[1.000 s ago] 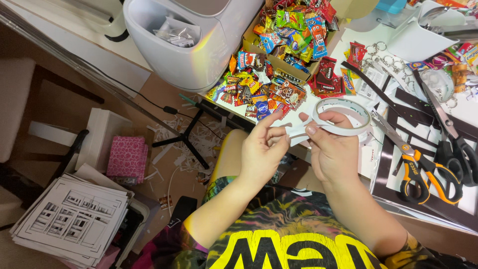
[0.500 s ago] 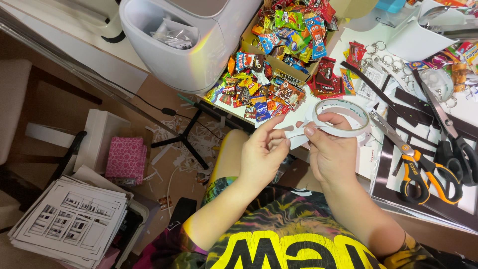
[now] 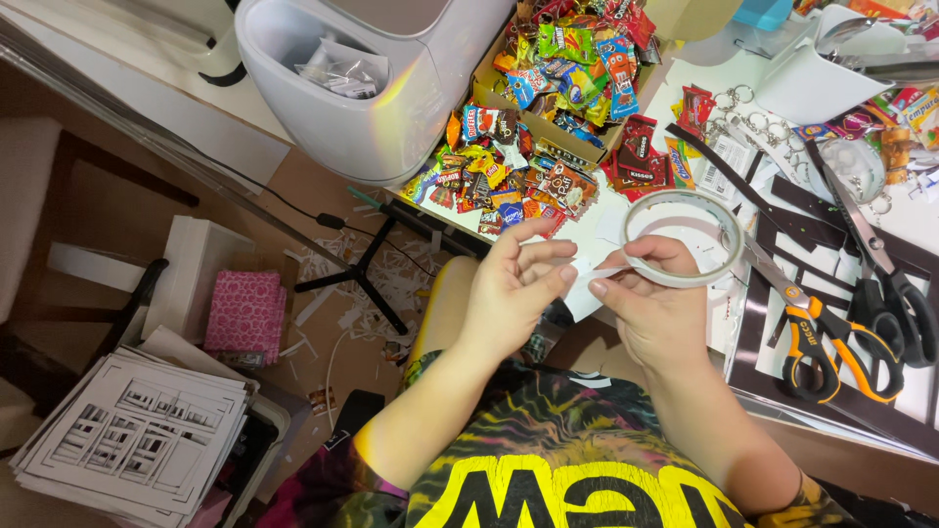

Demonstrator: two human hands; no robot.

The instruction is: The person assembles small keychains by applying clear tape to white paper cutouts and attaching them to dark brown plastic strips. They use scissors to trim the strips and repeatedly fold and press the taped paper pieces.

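So it's a roll of clear tape [image 3: 685,238], a wide thin ring with a whitish, see-through look. It's held up off the worktop, tilted so you see through the open middle. A short strip of tape [image 3: 608,273] is peeled off its lower left edge, stretched flat and pointing left, pinched at the end.

Translucent glossy plastic tape roll [image 3: 685,238], shiny foil candy wrappers [image 3: 509,176], smooth white plastic bin [image 3: 391,108], metal-bladed scissors [image 3: 817,323] with orange handles

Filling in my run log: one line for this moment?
left hand: pinching tape end | right hand: holding tape roll | nearby: orange-handled scissors, candy pile | surface: table
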